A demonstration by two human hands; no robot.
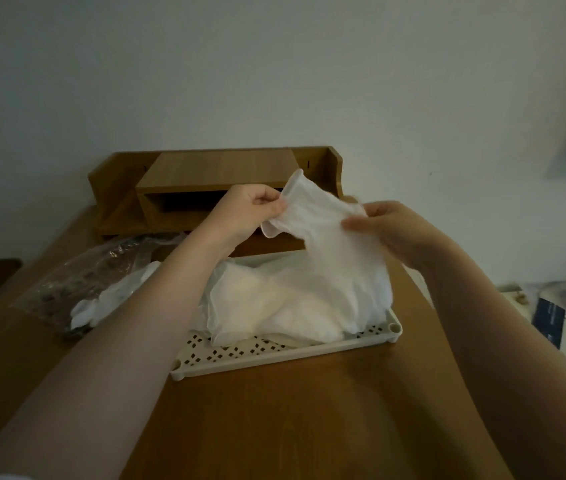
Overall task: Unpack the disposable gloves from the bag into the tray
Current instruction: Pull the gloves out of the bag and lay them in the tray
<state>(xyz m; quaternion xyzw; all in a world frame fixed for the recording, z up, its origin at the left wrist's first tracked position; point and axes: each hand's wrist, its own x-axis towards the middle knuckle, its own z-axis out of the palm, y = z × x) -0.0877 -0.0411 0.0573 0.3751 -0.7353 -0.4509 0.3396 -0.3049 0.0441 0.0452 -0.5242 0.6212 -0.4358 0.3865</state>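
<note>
A thin white disposable glove point(323, 230) hangs in the air above the tray, cuff end up. My left hand point(250, 211) pinches its cuff on the left side. My right hand point(388, 226) pinches its right edge. Below it, a cream perforated tray point(274, 355) on the wooden table holds a heap of white gloves point(281, 306). A clear plastic bag point(91, 271) lies to the left of the tray, with white gloves point(101, 303) showing at its mouth.
A wooden desk organiser point(212, 178) with an open slot stands behind the tray against the wall. Books and papers point(558, 306) lie on a lower surface beyond the table's right edge. The brown table point(274, 427) runs toward me.
</note>
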